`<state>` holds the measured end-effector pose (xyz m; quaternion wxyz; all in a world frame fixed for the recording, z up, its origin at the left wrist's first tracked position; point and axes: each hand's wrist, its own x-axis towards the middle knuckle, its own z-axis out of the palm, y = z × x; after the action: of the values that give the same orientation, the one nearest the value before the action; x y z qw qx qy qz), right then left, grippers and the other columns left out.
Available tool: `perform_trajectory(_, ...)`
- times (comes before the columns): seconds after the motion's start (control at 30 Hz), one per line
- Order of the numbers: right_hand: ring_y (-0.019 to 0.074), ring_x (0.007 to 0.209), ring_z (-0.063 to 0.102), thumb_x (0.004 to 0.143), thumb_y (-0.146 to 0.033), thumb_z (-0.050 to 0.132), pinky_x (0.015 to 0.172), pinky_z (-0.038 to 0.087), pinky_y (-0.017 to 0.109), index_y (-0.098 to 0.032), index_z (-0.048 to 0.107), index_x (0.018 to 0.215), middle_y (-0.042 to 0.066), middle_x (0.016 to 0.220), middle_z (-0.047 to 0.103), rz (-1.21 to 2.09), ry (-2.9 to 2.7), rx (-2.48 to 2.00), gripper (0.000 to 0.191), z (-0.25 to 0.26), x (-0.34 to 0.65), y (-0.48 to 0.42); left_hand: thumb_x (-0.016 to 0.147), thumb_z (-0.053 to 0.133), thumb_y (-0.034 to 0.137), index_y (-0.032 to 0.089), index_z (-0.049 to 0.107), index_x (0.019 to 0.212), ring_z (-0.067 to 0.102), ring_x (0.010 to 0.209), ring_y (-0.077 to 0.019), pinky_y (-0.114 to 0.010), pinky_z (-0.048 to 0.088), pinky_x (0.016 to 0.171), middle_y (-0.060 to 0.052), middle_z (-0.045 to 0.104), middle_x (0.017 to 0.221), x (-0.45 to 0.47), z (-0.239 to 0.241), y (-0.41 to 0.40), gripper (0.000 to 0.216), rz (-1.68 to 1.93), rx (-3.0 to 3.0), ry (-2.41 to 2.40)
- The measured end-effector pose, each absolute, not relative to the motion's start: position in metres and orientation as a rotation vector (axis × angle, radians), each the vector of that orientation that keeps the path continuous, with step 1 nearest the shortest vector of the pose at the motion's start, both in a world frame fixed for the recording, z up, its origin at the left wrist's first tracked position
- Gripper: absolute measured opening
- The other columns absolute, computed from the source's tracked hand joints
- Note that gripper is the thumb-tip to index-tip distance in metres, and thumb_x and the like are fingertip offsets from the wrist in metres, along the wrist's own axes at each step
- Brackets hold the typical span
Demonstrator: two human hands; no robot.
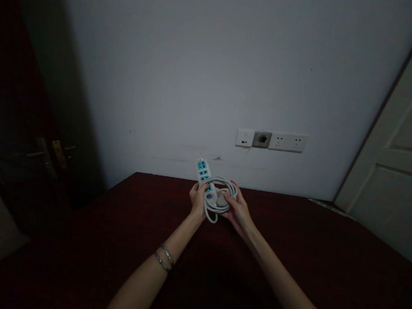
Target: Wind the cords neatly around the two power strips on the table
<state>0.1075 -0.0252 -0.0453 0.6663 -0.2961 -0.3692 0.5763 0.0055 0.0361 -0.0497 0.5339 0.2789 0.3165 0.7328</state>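
A white power strip (203, 170) with blue sockets is held up over the dark red table (111, 242). My left hand (198, 199) is closed around the strip's lower end. Its white cable (221, 182) is coiled in loops beside the strip. My right hand (236, 207) is closed on the coil and the grey plug (221, 200) at its middle. Both arms reach forward from the bottom of the view; bracelets sit on the left wrist.
A row of wall sockets (271, 140) is set in the white wall just above the table's far edge. A dark door with a brass handle (49, 153) stands at the left. A white door (398, 181) is at the right.
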Motion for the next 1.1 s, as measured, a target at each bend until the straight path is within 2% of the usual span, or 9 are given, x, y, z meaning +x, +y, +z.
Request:
perform_trajectory(0.2,0.0195,0.087,0.062,0.066,-0.024,0.070,0.066,0.055,0.038,-0.041,0.035,0.128,0.000,0.111,0.059,1.313,-0.773,-0.669,0.073,-0.054,0.098,-0.024,0.057,0.061,0.020,0.012,0.058,0.078,0.053,0.045,-0.0091,-0.022,0.042,0.049,0.002,0.058,0.056,0.000,-0.058,0.047,0.023,1.656,0.715,0.862)
perform_trajectory(0.3,0.0188,0.087,0.062,0.067,-0.022,0.069,0.067,0.055,0.040,-0.043,0.036,0.127,-0.002,0.115,0.057,1.320,-0.735,-0.683,0.072,-0.056,0.101,-0.022,0.055,0.061,0.016,0.009,0.061,0.074,0.055,0.048,-0.0117,-0.024,0.043,0.050,-0.002,0.061,0.058,-0.008,-0.058,0.052,0.020,1.516,0.797,0.818)
perform_trajectory(0.43,0.0191,0.084,0.063,0.066,-0.021,0.069,0.066,0.054,0.041,-0.040,0.036,0.127,-0.001,0.109,0.060,1.323,-0.711,-0.686,0.071,-0.058,0.112,-0.015,0.051,0.063,0.011,0.005,0.066,0.076,0.061,0.058,-0.0179,-0.030,0.049,0.061,-0.011,0.068,0.071,-0.017,-0.052,0.056,0.026,1.277,0.934,0.699)
perform_trajectory(0.53,0.0194,0.079,0.064,0.065,-0.020,0.069,0.065,0.054,0.041,-0.037,0.036,0.126,0.000,0.099,0.064,1.334,-0.710,-0.700,0.072,-0.058,0.120,-0.012,0.052,0.064,0.009,0.006,0.066,0.084,0.064,0.065,-0.0191,-0.032,0.050,0.070,-0.012,0.069,0.081,-0.022,-0.051,0.058,0.032,1.139,1.037,0.610)
perform_trajectory(0.67,0.0186,0.072,0.063,0.066,-0.019,0.067,0.063,0.054,0.039,-0.030,0.046,0.116,0.000,0.088,0.066,1.333,-0.734,-0.736,0.056,-0.055,0.120,-0.014,0.053,0.063,0.007,0.007,0.066,0.088,0.065,0.069,-0.0192,-0.032,0.050,0.073,-0.011,0.069,0.085,-0.023,-0.053,0.060,0.035,1.075,1.094,0.584)
perform_trajectory(0.83,0.0171,0.067,0.063,0.068,-0.019,0.062,0.061,0.054,0.036,-0.020,0.055,0.099,0.004,0.081,0.066,1.441,-0.802,-0.853,0.031,-0.047,0.123,-0.019,0.052,0.059,0.002,0.006,0.065,0.081,0.063,0.061,-0.0174,-0.029,0.050,0.066,-0.010,0.069,0.075,-0.023,-0.055,0.061,0.030,1.133,1.061,0.693)
perform_trajectory(0.9,0.0150,0.061,0.062,0.068,-0.017,0.061,0.059,0.053,0.033,-0.018,0.057,0.094,0.003,0.077,0.067,1.452,-0.857,-0.938,0.026,-0.045,0.129,-0.018,0.056,0.061,0.006,0.006,0.065,0.081,0.063,0.061,-0.0168,-0.029,0.051,0.067,-0.010,0.069,0.075,-0.022,-0.054,0.058,0.025,1.106,1.010,0.655)
perform_trajectory(0.97,0.0139,0.058,0.061,0.066,-0.013,0.062,0.059,0.053,0.029,-0.016,0.059,0.088,0.003,0.073,0.067,1.429,-0.912,-0.964,0.022,-0.043,0.135,-0.015,0.065,0.062,0.017,0.006,0.064,0.082,0.064,0.062,-0.0173,-0.030,0.051,0.069,-0.011,0.069,0.075,-0.020,-0.052,0.055,0.021,1.043,0.919,0.591)
perform_trajectory(1.1,0.0146,0.061,0.063,0.064,-0.010,0.062,0.063,0.053,0.026,-0.011,0.061,0.078,0.007,0.071,0.068,1.421,-0.949,-0.925,0.014,-0.037,0.143,-0.013,0.080,0.050,0.044,0.008,0.064,0.085,0.064,0.065,-0.0194,-0.033,0.052,0.069,-0.012,0.068,0.073,-0.015,-0.047,0.051,0.039,0.906,0.794,0.480)
